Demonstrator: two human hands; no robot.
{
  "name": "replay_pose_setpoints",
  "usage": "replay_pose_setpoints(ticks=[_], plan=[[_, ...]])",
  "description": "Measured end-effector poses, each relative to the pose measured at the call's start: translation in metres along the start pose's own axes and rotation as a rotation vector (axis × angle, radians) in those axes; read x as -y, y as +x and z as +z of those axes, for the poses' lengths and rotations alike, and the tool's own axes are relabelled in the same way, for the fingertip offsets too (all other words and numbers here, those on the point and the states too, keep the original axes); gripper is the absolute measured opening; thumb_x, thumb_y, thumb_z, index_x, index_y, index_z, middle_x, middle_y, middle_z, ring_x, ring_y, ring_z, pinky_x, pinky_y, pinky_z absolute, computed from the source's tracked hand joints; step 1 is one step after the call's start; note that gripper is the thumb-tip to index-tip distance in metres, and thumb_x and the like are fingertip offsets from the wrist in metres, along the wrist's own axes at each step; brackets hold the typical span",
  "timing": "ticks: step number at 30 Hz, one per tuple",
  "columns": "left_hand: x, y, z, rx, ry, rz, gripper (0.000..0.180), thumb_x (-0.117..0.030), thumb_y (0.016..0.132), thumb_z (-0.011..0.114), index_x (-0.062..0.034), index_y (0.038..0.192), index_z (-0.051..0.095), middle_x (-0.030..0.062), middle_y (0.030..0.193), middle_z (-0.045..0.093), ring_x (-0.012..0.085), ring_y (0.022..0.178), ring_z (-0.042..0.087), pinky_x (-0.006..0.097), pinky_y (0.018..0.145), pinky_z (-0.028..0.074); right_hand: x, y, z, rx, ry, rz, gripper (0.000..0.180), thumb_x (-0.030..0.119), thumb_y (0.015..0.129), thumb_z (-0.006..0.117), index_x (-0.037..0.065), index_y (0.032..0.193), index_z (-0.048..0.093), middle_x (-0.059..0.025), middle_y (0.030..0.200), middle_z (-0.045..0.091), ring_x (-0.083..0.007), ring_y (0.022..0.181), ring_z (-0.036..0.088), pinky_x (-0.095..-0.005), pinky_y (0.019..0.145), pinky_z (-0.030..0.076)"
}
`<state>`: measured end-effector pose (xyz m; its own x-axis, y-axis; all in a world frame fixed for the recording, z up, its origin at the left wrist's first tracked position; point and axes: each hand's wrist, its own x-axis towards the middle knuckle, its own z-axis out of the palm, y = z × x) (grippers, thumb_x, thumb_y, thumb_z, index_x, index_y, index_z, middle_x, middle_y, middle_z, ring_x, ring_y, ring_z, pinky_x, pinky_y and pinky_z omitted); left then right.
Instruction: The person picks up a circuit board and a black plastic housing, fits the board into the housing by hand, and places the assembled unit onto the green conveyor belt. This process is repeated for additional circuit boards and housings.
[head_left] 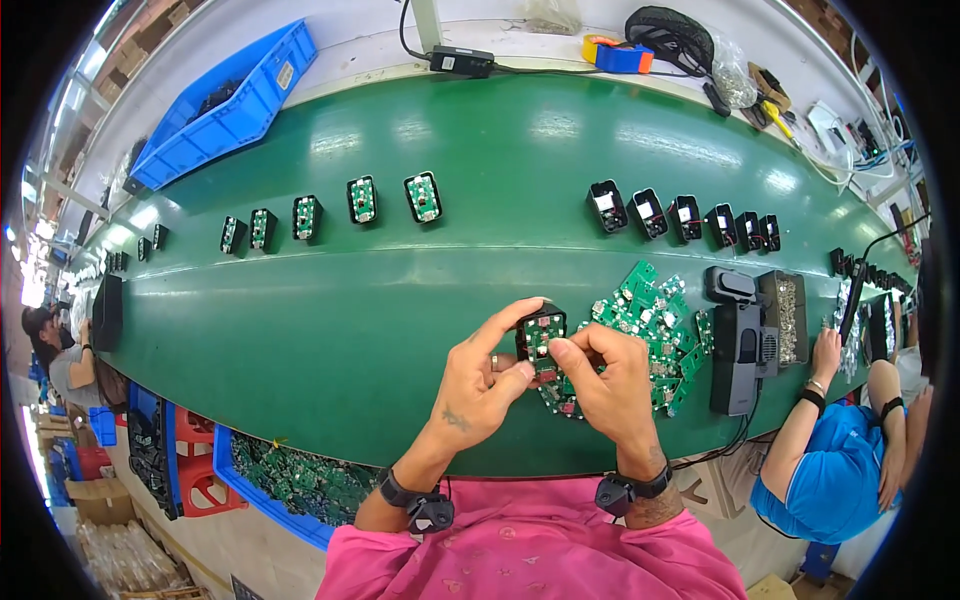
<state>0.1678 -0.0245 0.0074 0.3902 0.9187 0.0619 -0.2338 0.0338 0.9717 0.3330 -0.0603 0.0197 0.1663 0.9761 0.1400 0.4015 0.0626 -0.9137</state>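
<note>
My two hands are together on one black housing (525, 345), held upright just to the left of the pile of green boards (655, 330). My left hand (483, 388) wraps its left side, forefinger along the top and thumb low on the front; my right hand (614, 385) pinches the right side, thumb laid over the face of the circuit board (543, 338) inside. I judge that I'm seating this board, which looks nearly home. The next move seems to call for even thumb pressure, with no wire trapped under the edge. I can't see the fingers behind the housing, nor whether the board sits flush; my thumbs cover part of it, and my right hand hides some of the pile.

Right of the pile stand a dark grey device (737, 350) and a tray (767, 288) of small metallic pieces, too fine to tell apart. Beyond the pile on the green tabletop (300, 345) is a row of open housings (606, 207) with no green board showing. Far to the pile's left runs a row of housings with boards in place (362, 200); its farther ones blur toward the rim. Farther still, beyond that row, the blue bin (250, 118) holds dark contents I can't make out.
</note>
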Motion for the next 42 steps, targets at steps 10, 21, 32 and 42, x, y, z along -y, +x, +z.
replay_pose_setpoints(ticks=[10,21,32,42], plan=[[-0.009,-0.001,0.008,-0.06,0.077,0.023,0.036,-0.013,0.099,0.06,-0.0002,0.132,0.054,0.0154,0.122,0.061,0.0194,0.097,0.067,0.028,0.069,0.062,0.008,-0.001,0.006,-0.037,0.018,-0.187,0.043,0.011,0.089,0.069,0.002,0.129,0.057,-0.012,0.09,0.065,-0.019,0.074,0.062,-0.0302,0.061,0.048],[0.002,0.043,0.017,-0.088,0.13,0.132,0.028,-0.001,0.096,0.055,0.0012,0.124,0.057,0.0156,0.106,0.067,0.0193,0.075,0.071,0.029,0.057,0.062,-0.007,0.033,-0.001,-0.064,0.147,-0.146,0.04,0.008,0.095,0.06,-0.001,0.133,0.055,-0.0163,0.094,0.066,-0.0261,0.077,0.064,-0.0365,0.07,0.051],[0.034,0.205,-0.061,-0.16,0.683,-0.209,0.034,-0.016,0.099,0.053,-0.0023,0.13,0.055,0.0227,0.116,0.063,0.0269,0.091,0.071,0.039,0.063,0.061,-0.071,0.042,-0.084,-0.232,-0.761,0.022,0.043,0.022,0.088,0.071,-0.002,0.122,0.063,-0.0179,0.11,0.063,-0.0362,0.103,0.057,-0.0442,0.091,0.047],[0.073,0.178,0.048,0.075,1.16,0.218,0.091,-0.035,0.076,0.08,-0.0055,0.149,0.034,0.0221,0.148,0.044,0.0423,0.108,0.064,0.049,0.09,0.054,-0.09,0.052,-0.085,-0.191,-0.7,-0.016,0.031,0.015,0.076,0.077,-0.001,0.097,0.062,-0.0142,0.102,0.059,-0.0319,0.096,0.057,-0.0399,0.085,0.046]])
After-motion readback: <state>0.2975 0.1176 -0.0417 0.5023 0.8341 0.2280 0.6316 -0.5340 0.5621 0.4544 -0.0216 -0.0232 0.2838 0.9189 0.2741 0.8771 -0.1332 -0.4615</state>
